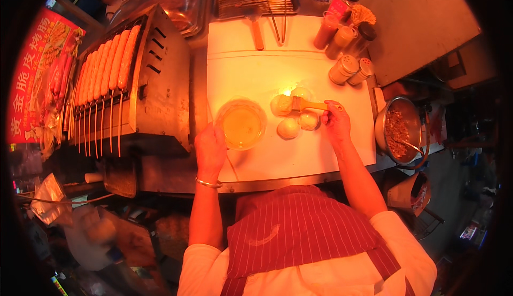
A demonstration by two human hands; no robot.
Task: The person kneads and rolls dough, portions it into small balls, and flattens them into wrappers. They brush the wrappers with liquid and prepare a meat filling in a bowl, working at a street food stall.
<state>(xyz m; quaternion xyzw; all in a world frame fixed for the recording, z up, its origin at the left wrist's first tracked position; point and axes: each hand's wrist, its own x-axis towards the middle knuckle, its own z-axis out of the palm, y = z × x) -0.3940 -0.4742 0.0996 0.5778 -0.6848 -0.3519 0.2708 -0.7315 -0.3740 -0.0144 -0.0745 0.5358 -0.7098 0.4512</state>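
My left hand [210,147] is closed on the near-left rim of a clear round bowl [262,115] with yellowish liquid in it. In my right hand [336,121] is a basting brush [312,105], gripped by its light handle. The bristles point left and rest at the far-left one of several round, pale dough balls [289,128], which sit close together. Both the bowl and the dough balls are on a white board [251,71]. Orange light tints everything, and a bright glare lies beside the bristles.
Left stands a metal grill [163,77] with a row of skewered sausages [107,69]. Beyond the board's far edge are a wire rack tray [230,5], a spatula [257,34] and tongs [279,29]. Shakers [343,69] and bottles [326,30] crowd the far right, above a metal bowl of chopped filling [416,115].
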